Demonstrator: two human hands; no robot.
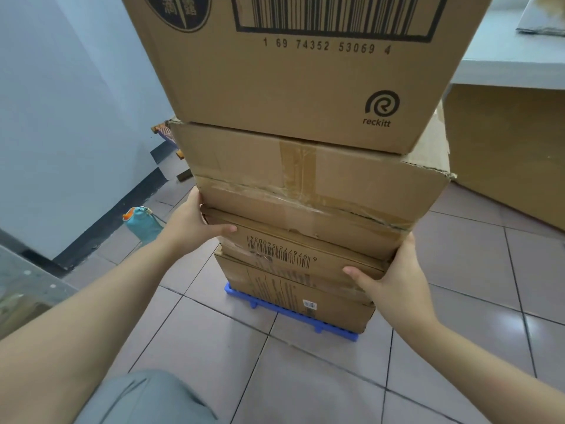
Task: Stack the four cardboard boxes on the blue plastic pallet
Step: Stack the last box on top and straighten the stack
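Several cardboard boxes stand in one stack on the blue plastic pallet (266,309). At the top is a box with a barcode and "reckitt" logo (290,81). Under it sits a worn, taped box (321,185), then a flatter box with an upside-down barcode (293,249), then the bottom box (290,295) on the pallet. My left hand (192,221) presses the left corner of the flatter barcode box, thumb on its front face. On the same box's right corner rests my right hand (394,276), thumb also on the front. Only the pallet's front edge shows.
Tiled floor around the stack. A teal bottle with an orange cap (142,224) lies by the wall at left. A glass surface (24,286) sits at the lower left. A counter with a wooden front (504,133) stands at the right.
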